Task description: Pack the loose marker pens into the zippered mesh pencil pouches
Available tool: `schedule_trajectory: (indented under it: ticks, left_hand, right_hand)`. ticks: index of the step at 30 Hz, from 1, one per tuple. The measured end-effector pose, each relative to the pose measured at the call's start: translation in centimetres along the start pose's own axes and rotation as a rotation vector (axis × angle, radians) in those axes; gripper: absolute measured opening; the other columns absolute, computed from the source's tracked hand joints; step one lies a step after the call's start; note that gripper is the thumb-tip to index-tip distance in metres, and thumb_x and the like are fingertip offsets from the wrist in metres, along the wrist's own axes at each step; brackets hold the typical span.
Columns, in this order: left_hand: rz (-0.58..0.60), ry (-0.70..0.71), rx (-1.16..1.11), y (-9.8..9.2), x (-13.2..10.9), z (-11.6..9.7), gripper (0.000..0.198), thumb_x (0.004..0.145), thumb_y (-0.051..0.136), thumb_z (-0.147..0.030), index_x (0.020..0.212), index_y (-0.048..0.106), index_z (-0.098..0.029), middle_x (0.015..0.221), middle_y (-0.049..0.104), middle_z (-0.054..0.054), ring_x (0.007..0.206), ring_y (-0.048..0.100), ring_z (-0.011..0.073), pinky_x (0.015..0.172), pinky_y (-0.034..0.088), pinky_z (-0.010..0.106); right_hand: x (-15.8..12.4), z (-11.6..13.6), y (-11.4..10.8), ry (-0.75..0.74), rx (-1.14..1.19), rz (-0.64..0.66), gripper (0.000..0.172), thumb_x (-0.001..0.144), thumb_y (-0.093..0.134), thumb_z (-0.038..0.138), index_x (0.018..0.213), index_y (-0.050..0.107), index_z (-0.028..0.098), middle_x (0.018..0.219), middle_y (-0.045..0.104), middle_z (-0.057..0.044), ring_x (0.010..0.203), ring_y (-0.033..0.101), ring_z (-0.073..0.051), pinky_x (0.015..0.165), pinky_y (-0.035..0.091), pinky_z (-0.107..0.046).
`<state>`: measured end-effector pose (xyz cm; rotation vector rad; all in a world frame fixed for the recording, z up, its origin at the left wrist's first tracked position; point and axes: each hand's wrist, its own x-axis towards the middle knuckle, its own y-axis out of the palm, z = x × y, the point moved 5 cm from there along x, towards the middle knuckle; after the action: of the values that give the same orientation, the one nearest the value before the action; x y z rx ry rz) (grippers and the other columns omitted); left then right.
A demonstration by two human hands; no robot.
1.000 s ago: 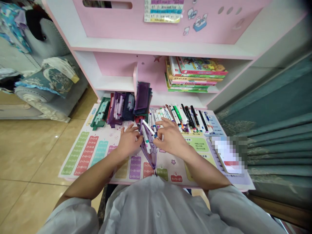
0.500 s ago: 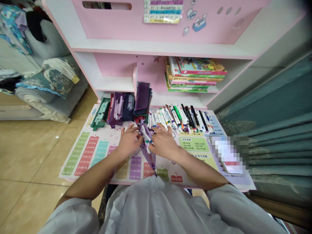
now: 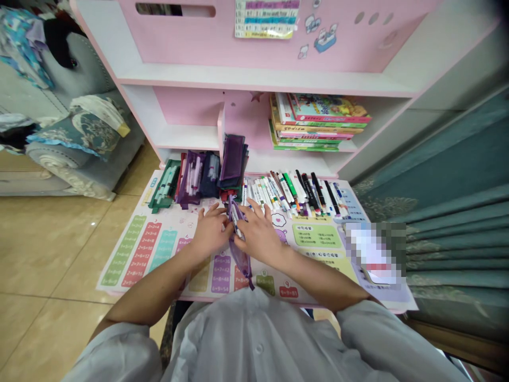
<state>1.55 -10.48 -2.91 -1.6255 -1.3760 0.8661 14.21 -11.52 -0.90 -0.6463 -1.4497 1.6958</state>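
Observation:
A purple mesh zip pouch (image 3: pixel 239 257) stands tilted on the printed desk mat (image 3: pixel 159 265), its lower end hanging toward the desk's front edge. My left hand (image 3: pixel 210 231) grips the pouch's upper left edge. My right hand (image 3: pixel 258 233) holds the opposite side at the mouth, with its fingers over white markers (image 3: pixel 237 223) sticking out of the opening. The rest of the markers inside are hidden by my fingers and the mesh. Just beyond my right hand lies a long row of loose markers (image 3: pixel 286 193).
Several filled pencil pouches (image 3: pixel 194 178) lie at the back left of the desk, with more stacked upright (image 3: pixel 233 159) beside a shelf divider. Books (image 3: pixel 318 122) fill the shelf above. A pixelated flat object (image 3: pixel 374 254) lies at the desk's right. A teal curtain hangs to the right.
My right hand has moved left, closing onto the pouch's mouth. The markers have sunk deeper into the pouch, which looks narrower. My left hand has barely moved.

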Motion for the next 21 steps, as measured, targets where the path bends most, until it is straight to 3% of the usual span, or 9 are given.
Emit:
schedule_trajectory:
  ticks: [10, 15, 18, 21]
  left_hand:
    - [-0.043, 0.008, 0.021, 0.2, 0.1, 0.2, 0.023, 0.086, 0.053, -0.028, 0.07, 0.069, -0.021, 0.128, 0.067, 0.009, 0.136, 0.047, 0.0329, 0.111, 0.029, 0.062]
    - [-0.036, 0.0, 0.016, 0.1, 0.1, 0.1, 0.023, 0.085, 0.053, -0.027, 0.07, 0.07, -0.021, 0.128, 0.067, 0.009, 0.136, 0.047, 0.033, 0.112, 0.029, 0.062]
    - [-0.037, 0.002, 0.013, 0.1, 0.1, 0.1, 0.024, 0.086, 0.053, -0.027, 0.07, 0.07, -0.02, 0.128, 0.067, 0.009, 0.137, 0.046, 0.0334, 0.111, 0.028, 0.063]
    - [-0.035, -0.005, 0.004, 0.2, 0.1, 0.2, 0.024, 0.086, 0.054, -0.028, 0.07, 0.069, -0.02, 0.128, 0.067, 0.009, 0.137, 0.046, 0.0329, 0.112, 0.027, 0.063]
  right_hand:
    - [0.3, -0.5, 1.4, 0.084, -0.105, 0.128, 0.028, 0.083, 0.065, 0.034, 0.101, 0.077, 0.015, 0.148, 0.046, -0.019, 0.143, 0.027, -0.042, 0.113, 0.022, -0.066]
    - [1.0, -1.5, 1.4, 0.093, 0.009, 0.143, 0.026, 0.081, 0.068, 0.041, 0.089, 0.078, 0.018, 0.138, 0.056, -0.019, 0.142, 0.032, -0.04, 0.11, 0.027, -0.065]
    - [2.1, -3.7, 0.6, 0.175, 0.103, 0.014, 0.024, 0.082, 0.067, 0.042, 0.079, 0.076, 0.02, 0.137, 0.058, -0.013, 0.141, 0.035, -0.036, 0.111, 0.031, -0.057]
    - [3.0, -6.5, 0.1, 0.313, 0.076, -0.174, 0.023, 0.082, 0.067, 0.039, 0.079, 0.075, 0.018, 0.141, 0.055, -0.014, 0.141, 0.032, -0.037, 0.111, 0.029, -0.058]
